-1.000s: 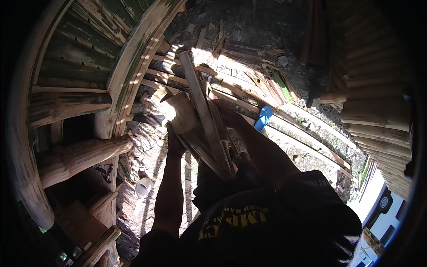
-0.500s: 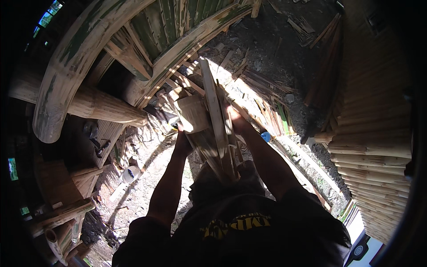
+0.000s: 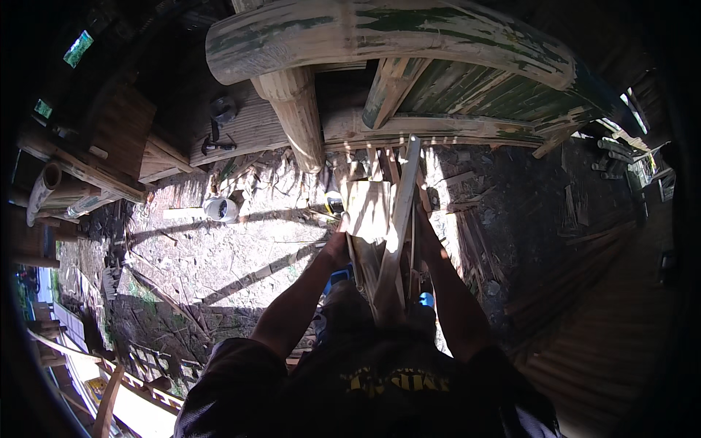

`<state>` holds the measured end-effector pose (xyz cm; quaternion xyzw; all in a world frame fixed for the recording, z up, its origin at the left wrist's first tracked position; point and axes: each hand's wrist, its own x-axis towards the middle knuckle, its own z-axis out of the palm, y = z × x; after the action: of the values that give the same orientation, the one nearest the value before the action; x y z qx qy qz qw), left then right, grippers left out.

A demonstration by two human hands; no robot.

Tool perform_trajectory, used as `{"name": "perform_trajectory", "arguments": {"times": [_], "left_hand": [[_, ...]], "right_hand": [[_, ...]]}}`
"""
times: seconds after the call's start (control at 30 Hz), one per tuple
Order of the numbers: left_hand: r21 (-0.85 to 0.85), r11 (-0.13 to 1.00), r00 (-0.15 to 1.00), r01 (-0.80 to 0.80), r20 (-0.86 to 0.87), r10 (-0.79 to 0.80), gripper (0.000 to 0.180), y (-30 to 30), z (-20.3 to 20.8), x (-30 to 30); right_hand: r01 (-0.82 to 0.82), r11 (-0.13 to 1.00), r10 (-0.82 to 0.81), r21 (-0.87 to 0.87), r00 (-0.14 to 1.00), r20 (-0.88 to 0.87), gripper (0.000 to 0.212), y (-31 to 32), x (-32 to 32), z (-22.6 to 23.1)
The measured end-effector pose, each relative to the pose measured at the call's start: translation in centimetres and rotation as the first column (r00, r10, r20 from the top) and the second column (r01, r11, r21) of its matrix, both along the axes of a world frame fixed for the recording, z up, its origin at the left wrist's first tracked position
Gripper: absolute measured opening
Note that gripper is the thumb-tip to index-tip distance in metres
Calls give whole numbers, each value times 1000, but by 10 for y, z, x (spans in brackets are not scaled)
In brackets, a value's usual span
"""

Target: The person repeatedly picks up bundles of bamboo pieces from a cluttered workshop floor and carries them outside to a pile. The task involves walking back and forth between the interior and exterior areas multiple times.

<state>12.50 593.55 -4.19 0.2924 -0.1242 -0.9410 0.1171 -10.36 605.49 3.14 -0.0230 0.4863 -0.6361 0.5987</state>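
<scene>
In front of my body, both hands clasp a bundle of split bamboo pieces from its two sides. A broad, sunlit bamboo piece (image 3: 367, 208) makes up the bundle's left part. A long, pale bamboo strip (image 3: 400, 219) leans across the right part and sticks out beyond the rest. My left hand (image 3: 338, 247) is closed against the left edge, its fingers partly hidden. Just beyond it shows a small yellow and black object (image 3: 334, 202), too unclear to name. My right hand (image 3: 429, 237), in shadow, grips the right edge, and its fingertips are hidden behind the pieces.
A thick curved bamboo rail (image 3: 394, 33) and a bamboo post (image 3: 296, 109) stand ahead. A hammer (image 3: 219, 144) lies on a slatted platform (image 3: 270, 135). A white bucket (image 3: 220, 209) rests on the ground at left. Bamboo offcuts (image 3: 475, 244) litter the ground at right.
My body and view have turned to the left, so the rail now runs across the top. The bundle has come along, still between both hands.
</scene>
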Motion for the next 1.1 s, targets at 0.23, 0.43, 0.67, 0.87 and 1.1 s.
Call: {"name": "perform_trajectory", "arguments": {"times": [0.23, 0.43, 0.67, 0.87, 1.1], "left_hand": [[-115, 891, 879, -440, -260, 401, 73, 89, 40, 58], [14, 736, 697, -677, -308, 647, 89, 122, 68, 146], [-266, 499, 531, -825, -60, 846, 93, 71, 83, 304], [-148, 274, 298, -950, -170, 939, 89, 46, 110, 453], [-252, 83, 105, -964, -77, 991, 98, 20, 119, 622]], "right_hand": [[-409, 907, 414, 95, 910, -32, 71, -19, 40, 18], [-717, 688, 721, 112, 692, 1, 68, -63, 128, 20], [-845, 505, 862, -176, 504, 55, 56, -178, 320, 3], [-937, 213, 959, -276, 146, 245, 52, -247, 503, 27], [-992, 87, 982, -90, 70, 174, 61, -314, 714, 37]]}}
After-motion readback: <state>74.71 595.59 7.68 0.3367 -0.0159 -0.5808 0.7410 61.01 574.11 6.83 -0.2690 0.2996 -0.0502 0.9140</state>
